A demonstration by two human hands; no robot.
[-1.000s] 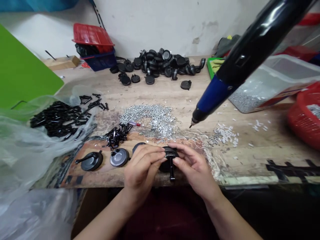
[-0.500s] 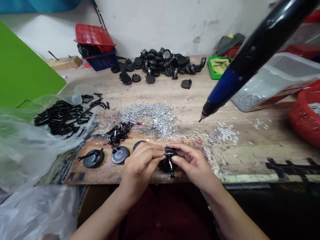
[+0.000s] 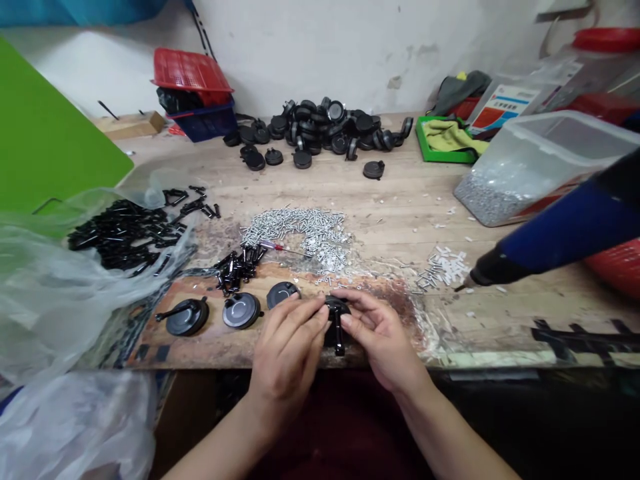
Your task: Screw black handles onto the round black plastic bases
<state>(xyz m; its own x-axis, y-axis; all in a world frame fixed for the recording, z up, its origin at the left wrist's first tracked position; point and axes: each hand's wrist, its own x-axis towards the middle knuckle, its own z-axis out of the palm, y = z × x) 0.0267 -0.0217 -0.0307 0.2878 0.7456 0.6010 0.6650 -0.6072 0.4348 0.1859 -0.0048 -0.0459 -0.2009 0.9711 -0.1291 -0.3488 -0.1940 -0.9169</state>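
Green board (image 3: pixel 50 127) stood at the far left, and beside it a clear plastic bag (image 3: pixel 45 300) lay open around a heap of black rods (image 3: pixel 120 233). Next along the desk (image 3: pixel 400 193) came a disc with a rod on it (image 3: pixel 186 319), a small pile of rods (image 3: pixel 236 272), a grey-faced disc (image 3: pixel 241 311) and another disc (image 3: pixel 281 295). Behind these were silver screws (image 3: pixel 290 223) and a screwdriver (image 3: pixel 273 247). The left hand (image 3: pixel 290 347), fingers bent and nearly closed, gripped the left side of the held disc (image 3: pixel 330 339), at the desk's near edge; its rod (image 3: pixel 339 333) pointed toward the person. The right hand (image 3: pixel 383 333), thumb and fingers slightly parted, held the right side. Farther right lay white tubes (image 3: pixel 450 263), with the tip of a power driver (image 3: pixel 550 233) near them.
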